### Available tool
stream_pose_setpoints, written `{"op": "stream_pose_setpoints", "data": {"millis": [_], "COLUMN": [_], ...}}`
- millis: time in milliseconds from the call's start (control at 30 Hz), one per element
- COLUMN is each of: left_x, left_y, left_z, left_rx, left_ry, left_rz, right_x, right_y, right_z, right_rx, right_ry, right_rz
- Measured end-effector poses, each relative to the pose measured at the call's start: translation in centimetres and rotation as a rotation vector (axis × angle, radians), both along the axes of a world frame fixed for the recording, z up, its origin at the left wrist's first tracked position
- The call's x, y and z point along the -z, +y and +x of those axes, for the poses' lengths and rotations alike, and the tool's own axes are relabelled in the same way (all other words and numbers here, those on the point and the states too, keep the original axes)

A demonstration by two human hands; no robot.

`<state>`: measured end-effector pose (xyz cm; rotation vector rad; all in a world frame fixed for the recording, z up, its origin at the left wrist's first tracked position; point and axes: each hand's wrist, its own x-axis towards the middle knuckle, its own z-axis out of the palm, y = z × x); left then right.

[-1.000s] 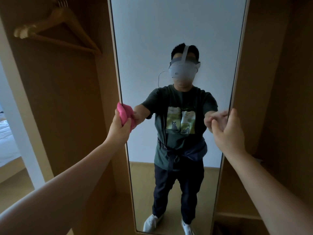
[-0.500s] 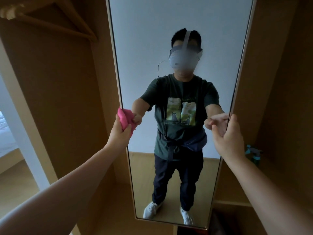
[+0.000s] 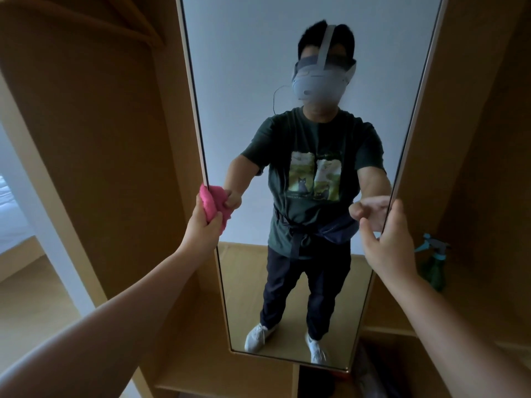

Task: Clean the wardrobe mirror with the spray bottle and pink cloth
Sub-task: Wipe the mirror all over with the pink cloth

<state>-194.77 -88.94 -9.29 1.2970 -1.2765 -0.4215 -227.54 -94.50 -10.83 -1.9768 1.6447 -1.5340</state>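
The tall wardrobe mirror fills the middle of the view and reflects a person. My left hand grips the bunched pink cloth and presses it against the mirror's left edge, about mid-height. My right hand grips the mirror's right edge, fingers curled round the frame, thumb on the glass side. The green spray bottle with a teal trigger stands on a wardrobe shelf to the right, just beyond my right hand.
Wooden wardrobe panels flank the mirror on both sides. A wooden hanger hangs at the upper left. Low shelves run below the mirror on the right. A white bed shows at the far left.
The view has tilted downward, showing the mirror's lower edge and the spray bottle. My left hand with the cloth has slid down the left edge. My right hand keeps its hold.
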Motion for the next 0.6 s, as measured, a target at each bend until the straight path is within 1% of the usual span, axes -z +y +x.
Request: {"op": "stream_pose_setpoints", "data": {"millis": [200, 367, 500, 600], "left_x": [1.1, 2.1, 2.8, 3.7], "left_y": [0.4, 0.6, 0.4, 0.1], "left_z": [-0.3, 0.0, 0.0, 0.3], "left_rx": [-0.010, 0.054, 0.036, 0.017], "left_ry": [0.002, 0.011, -0.019, -0.024], "left_rz": [0.027, 0.039, 0.048, 0.093], "right_x": [1.5, 2.3, 3.1, 4.0], "right_y": [0.4, 0.5, 0.7, 0.9], "right_z": [-0.2, -0.4, -0.3, 0.0], "right_rx": [-0.023, -0.036, -0.028, -0.009], "right_ry": [0.018, 0.033, 0.021, 0.017], "right_rz": [-0.007, 0.040, 0.068, 0.129]}}
